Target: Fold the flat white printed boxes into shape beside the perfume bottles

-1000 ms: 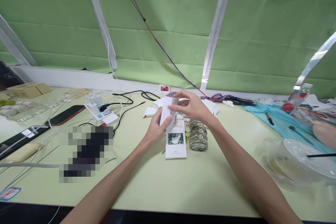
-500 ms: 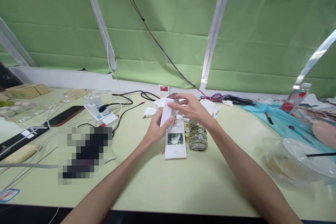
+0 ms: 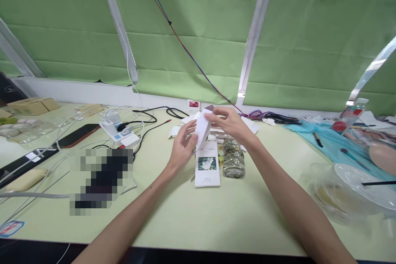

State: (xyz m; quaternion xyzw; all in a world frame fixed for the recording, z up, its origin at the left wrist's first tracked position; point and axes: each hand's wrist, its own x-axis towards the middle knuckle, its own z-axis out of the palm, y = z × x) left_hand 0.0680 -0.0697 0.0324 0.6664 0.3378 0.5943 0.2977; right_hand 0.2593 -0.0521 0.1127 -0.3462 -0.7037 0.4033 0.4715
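Observation:
Both hands hold a small white carton [image 3: 202, 128] above the pale green table [image 3: 216, 218]. My left hand [image 3: 182, 146] grips its lower end with curled fingers. My right hand [image 3: 227, 123] pinches its upper end, where a flap stands open. Below the hands a flat white box with a flower picture [image 3: 207, 164] lies on the table. Beside it lies a clear packet of small gold-capped bottles [image 3: 234, 160]. More flat white cartons [image 3: 247, 126] are piled behind the hands.
A white power strip [image 3: 119, 132] with cables, a dark phone [image 3: 78, 135] and a tablet [image 3: 18, 166] lie to the left. A clear plastic lidded bowl [image 3: 346, 192] sits at the right, with blue cloth [image 3: 324, 142] and pens behind it. Cardboard boxes [image 3: 32, 106] are at far left.
The white carton has tilted, its top end now leaning right. My right hand's fingers shifted on its upper end. My left hand moved up slightly.

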